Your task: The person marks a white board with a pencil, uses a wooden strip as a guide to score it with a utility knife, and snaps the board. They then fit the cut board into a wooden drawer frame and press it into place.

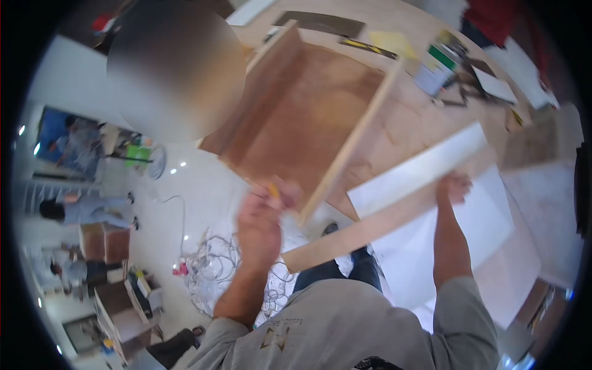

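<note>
My left hand (262, 206) is raised near the open corner of a wooden box frame (308, 117). Its fingers are closed on a small yellow object (274, 191), too smeared by motion to name. My right hand (455, 187) grips the edge of a long narrow wooden board (364, 235), which slants across in front of me with its near end sticking out past the table. Beneath and beside that board lie white sheets (425, 163). The box frame has raised sides and a brown panel inside.
On the wooden table stand a metal can (436, 69) with a green band and several scraps. A black-and-yellow level (368, 48) lies behind the frame. Coiled cables (213, 265) cover the floor at left. Cabinets (123, 308) and other people are farther off.
</note>
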